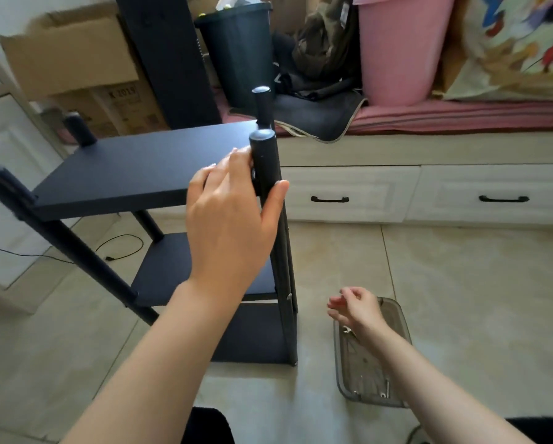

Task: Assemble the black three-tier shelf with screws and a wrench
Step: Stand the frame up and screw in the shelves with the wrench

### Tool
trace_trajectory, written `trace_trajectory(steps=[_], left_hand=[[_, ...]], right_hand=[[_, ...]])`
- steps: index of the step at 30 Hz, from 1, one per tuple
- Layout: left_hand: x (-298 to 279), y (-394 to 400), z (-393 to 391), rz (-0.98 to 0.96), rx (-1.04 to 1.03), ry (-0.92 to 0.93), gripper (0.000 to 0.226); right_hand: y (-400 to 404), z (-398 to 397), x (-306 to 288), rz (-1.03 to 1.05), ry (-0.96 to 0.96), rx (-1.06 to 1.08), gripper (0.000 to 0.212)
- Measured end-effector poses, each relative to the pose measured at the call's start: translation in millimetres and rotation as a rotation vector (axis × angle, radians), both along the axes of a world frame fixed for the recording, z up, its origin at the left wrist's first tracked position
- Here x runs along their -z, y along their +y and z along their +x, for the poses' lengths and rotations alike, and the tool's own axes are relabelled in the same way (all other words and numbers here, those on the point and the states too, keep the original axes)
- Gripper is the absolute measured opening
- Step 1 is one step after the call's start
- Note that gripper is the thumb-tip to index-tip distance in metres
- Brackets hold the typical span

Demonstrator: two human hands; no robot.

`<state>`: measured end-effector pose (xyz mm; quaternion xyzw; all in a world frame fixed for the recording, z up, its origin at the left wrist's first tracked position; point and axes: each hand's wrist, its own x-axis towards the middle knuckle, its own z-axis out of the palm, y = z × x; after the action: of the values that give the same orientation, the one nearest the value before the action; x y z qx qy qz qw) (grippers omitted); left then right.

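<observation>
Beige floor tiles (461, 283) run up to a white drawer unit (429, 193) with black handles along the far wall. On top of the unit: a pink bin (400, 49), a dark bin (236, 49) and a heap of dark clothing (326, 43). A cardboard box (76, 59) stands at the left.

I see the black shelf (140, 168) standing on the floor at centre-left, three boards mounted one above another between round black posts. Top board is roughly level; the two lower boards show beneath it.

My left hand (233, 219) grips the near right post (265, 161) just below its capped top, at the right-hand corner of the top board. Thumb wraps round the right side of the post, fingers lie on the left side against the board edge.

My right hand (355, 307) hangs low above a clear grey tray (396, 318) on the floor to the right of the shelf. Fingers loosely curled; I cannot tell whether anything small is pinched between them. Hand is well apart from the shelf.

In the tray: a small wrench (347, 331) near the far end and a few screws (386, 386) at the near end
</observation>
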<state>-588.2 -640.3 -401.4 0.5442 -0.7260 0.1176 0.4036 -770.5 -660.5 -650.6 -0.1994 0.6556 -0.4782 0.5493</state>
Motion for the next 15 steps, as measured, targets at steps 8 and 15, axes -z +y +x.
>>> trace_trajectory(steps=[8,15], left_hand=[[-33,3,-5,0.296,-0.056,-0.016,0.042],[-42,6,-6,0.372,-0.11,-0.081,0.048]], right_hand=[[-3,57,-165,-0.281,-0.099,0.012,0.032],[6,96,-190,-0.261,0.057,-0.111,0.037]])
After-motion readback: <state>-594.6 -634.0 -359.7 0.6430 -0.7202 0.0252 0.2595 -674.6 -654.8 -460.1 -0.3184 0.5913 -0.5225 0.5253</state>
